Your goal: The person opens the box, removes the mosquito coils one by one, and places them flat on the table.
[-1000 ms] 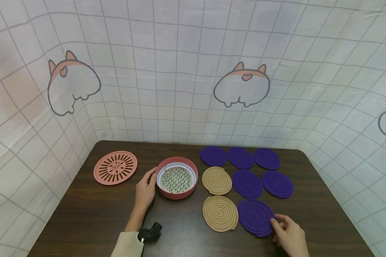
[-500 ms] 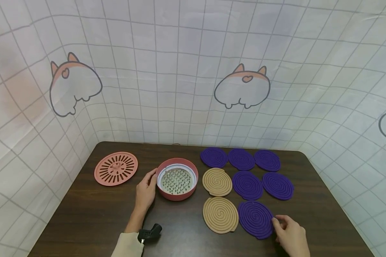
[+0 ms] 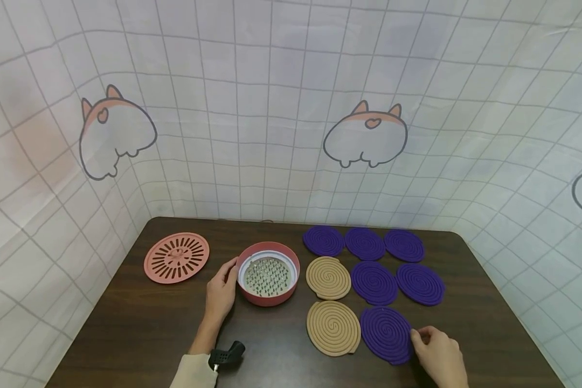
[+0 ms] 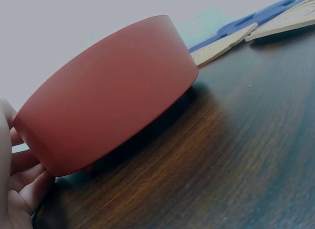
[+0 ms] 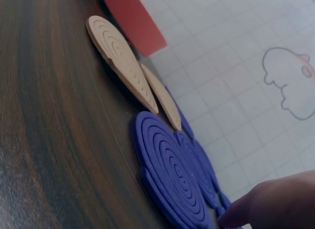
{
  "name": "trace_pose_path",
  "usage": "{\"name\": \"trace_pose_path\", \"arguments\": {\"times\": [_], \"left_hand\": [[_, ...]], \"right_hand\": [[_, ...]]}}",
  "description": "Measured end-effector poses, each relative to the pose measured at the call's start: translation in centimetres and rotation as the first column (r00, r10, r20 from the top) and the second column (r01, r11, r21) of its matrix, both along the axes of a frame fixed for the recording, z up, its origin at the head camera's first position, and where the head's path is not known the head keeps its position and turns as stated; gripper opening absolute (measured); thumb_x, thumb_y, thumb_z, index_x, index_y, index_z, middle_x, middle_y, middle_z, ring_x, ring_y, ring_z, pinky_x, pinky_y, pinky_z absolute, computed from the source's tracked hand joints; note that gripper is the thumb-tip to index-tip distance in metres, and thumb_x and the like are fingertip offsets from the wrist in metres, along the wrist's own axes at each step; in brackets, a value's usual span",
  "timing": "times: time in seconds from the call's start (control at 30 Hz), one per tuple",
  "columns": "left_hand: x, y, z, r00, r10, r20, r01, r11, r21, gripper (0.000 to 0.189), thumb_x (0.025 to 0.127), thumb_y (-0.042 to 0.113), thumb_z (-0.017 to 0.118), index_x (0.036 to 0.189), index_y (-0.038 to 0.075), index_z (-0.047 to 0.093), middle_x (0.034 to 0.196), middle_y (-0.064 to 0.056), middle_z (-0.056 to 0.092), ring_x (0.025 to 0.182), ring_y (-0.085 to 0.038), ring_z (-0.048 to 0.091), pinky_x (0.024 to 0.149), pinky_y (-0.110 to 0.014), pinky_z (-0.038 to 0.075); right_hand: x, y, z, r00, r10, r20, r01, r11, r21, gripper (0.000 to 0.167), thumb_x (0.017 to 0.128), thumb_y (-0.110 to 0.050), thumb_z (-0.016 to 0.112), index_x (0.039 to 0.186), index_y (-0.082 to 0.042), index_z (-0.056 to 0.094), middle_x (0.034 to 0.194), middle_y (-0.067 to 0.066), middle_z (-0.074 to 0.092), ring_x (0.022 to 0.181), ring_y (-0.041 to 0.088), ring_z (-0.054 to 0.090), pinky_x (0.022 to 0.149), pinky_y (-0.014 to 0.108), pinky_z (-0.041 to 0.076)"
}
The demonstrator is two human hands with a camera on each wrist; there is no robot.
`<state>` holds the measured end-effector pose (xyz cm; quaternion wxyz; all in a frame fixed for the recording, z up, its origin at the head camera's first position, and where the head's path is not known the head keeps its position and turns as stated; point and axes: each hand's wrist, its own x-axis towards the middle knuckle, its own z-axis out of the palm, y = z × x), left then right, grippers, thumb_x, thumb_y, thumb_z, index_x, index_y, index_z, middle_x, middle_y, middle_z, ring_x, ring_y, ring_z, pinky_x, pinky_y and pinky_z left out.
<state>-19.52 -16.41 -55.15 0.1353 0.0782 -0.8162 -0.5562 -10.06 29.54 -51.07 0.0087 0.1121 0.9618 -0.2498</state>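
My left hand holds the left side of a round red mosquito coil holder base, which has a white ring and a studded metal mesh inside. In the left wrist view, fingers meet the lower edge of its red wall. On the right, my right hand has thumb and forefinger at the edge of the nearest purple mosquito coil. That coil lies flat in the right wrist view, where the visible finger appears just off it; the other fingers are hidden.
Several more purple coils lie in rows behind. Two tan coils, one nearer and one farther, sit left of them. A slotted pink lid lies at the table's back left. A grid-patterned curtain encloses the dark wooden table.
My right thumb has slipped from over the purple coil to its edge, and the coil has turned or settled slightly. My left hand stays on the red base. The head view has tilted slightly up.
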Motion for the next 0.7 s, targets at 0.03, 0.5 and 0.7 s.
{"name": "trace_pose_path", "arguments": {"times": [0.03,0.5,0.7], "left_hand": [[0.0,0.0,0.0,1.000,0.001,-0.001,-0.001,1.000,-0.001,0.039,0.105,0.038,0.050,0.137,0.020,0.062,0.139,-0.008,0.063,0.133,-0.027,0.056,0.111,-0.051,0.044],[0.0,-0.1,0.1,1.000,0.003,0.031,-0.003,1.000,0.020,0.041,0.104,0.042,0.050,0.138,0.021,0.061,0.141,-0.008,0.062,0.135,-0.027,0.054,0.113,-0.052,0.042],[-0.1,-0.2,0.1,0.999,0.012,0.034,-0.014,0.998,0.053,0.041,0.103,0.043,0.051,0.137,0.022,0.062,0.140,-0.007,0.062,0.134,-0.025,0.055,0.112,-0.050,0.043]], "right_hand": [[-0.1,0.0,0.0,1.000,0.006,0.004,-0.006,1.000,0.013,0.040,0.097,-0.028,0.057,0.103,0.010,0.069,0.080,0.010,0.073,0.067,0.024,0.068,0.059,0.042,0.055],[-0.2,-0.3,0.2,1.000,0.004,0.003,-0.004,1.000,0.010,0.039,0.097,-0.028,0.057,0.105,0.009,0.068,0.084,0.015,0.074,0.068,0.027,0.069,0.055,0.041,0.054],[-0.4,-0.8,0.9,0.997,0.001,-0.072,0.000,1.000,0.013,0.027,0.096,-0.021,0.059,0.102,0.003,0.070,0.084,0.010,0.073,0.072,0.023,0.068,0.057,0.039,0.052]]}}
